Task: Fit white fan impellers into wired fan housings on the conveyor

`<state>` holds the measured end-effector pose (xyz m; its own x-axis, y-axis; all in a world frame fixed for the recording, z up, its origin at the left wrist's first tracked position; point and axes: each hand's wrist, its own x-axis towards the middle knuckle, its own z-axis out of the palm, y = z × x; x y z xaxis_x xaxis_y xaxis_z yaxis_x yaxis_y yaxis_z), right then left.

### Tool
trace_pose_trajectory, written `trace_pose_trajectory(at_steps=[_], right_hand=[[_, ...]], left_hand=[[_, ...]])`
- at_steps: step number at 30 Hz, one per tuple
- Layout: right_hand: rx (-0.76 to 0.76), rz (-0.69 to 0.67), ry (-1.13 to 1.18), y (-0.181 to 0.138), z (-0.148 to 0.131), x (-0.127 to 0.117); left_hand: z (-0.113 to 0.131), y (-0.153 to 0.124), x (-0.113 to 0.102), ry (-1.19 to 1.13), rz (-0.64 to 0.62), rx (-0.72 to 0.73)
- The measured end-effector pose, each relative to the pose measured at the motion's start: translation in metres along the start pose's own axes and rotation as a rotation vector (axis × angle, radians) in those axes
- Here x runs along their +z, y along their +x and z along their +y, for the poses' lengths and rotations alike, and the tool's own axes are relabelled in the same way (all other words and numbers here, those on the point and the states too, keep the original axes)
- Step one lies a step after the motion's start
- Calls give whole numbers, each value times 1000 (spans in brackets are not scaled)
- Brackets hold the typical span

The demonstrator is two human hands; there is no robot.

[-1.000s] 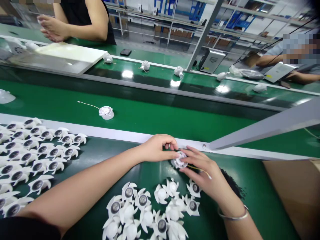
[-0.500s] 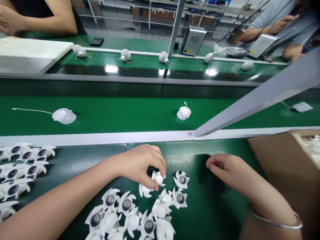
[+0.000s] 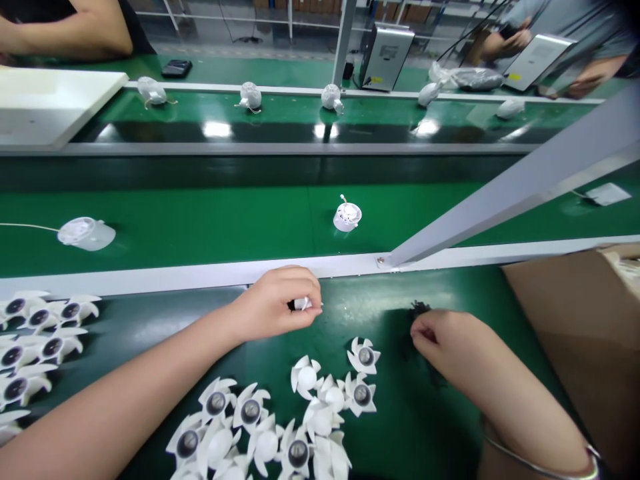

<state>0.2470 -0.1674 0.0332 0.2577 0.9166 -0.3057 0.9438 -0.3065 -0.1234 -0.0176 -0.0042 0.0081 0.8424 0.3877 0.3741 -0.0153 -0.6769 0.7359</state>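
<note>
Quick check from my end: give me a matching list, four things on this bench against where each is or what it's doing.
1 left hand
2 right hand
3 round white part
4 cardboard box

a on the green belt
b at the bench's right edge
c pinching a small white piece
d curled shut, right of the fan blades

Pairs: 1-c, 2-d, 3-a, 4-b.

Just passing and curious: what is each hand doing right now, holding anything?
Left hand: closed on a small white part, mostly hidden.
Right hand: curled shut, nothing visible in it.
</note>
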Motion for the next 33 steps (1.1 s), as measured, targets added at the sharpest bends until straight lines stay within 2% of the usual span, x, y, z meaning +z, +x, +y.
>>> trace_pose_trajectory(at_steps=[4, 6, 8, 11, 15, 20, 26, 33], right_hand=[[82, -62, -152, -1, -16, -3], [103, -61, -189, -1, -19, -4], [77, -49, -187, -2, -18, -4], [29, -19, -177, -5, -15, -2], [86, -18, -233, -5, -22, -3], [109, -61, -191, 2, -22, -5], [6, -48, 81, 10, -5, -8], [-97, -112, 435, 17, -8, -14]], left_hand=[[7, -4, 1, 415, -128, 227], [10, -5, 2, 535, -192, 282], [12, -5, 3, 516, -198, 274], [8, -4, 2, 402, -133, 213], [-3, -2, -2, 303, -55, 123], [-8, -4, -7, 225, -66, 36], [-10, -5, -10, 191, -154, -20], [-14, -6, -7, 152, -158, -41]])
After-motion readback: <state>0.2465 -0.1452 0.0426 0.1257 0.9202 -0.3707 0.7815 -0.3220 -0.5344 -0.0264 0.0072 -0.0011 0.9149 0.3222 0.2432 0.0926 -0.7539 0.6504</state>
